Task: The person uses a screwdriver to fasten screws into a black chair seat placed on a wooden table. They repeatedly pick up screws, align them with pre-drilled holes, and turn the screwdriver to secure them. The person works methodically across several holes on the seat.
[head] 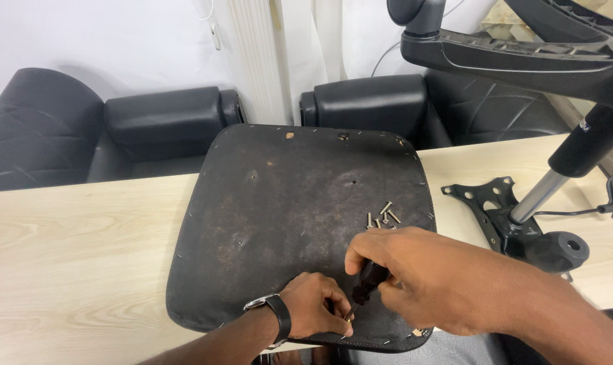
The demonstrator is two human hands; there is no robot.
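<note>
Driving or loosening a screw near the front edge of the upturned seat pad [299, 223] on the bench [69, 263], right hand [421, 274] clenched round the screwdriver [366, 280], left hand [316, 307] pinching at its tip; next, probably steady downward pressure while turning.

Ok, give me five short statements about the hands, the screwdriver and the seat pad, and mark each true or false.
1. The right hand grips a dark-handled screwdriver. True.
2. The left hand wears a wristwatch. True.
3. Loose screws lie on the wooden table. False: they lie on the black seat pad.
4. The seat pad lies on the floor. False: it lies on the table.
5. The chair base lies right of the pad. True.
</note>
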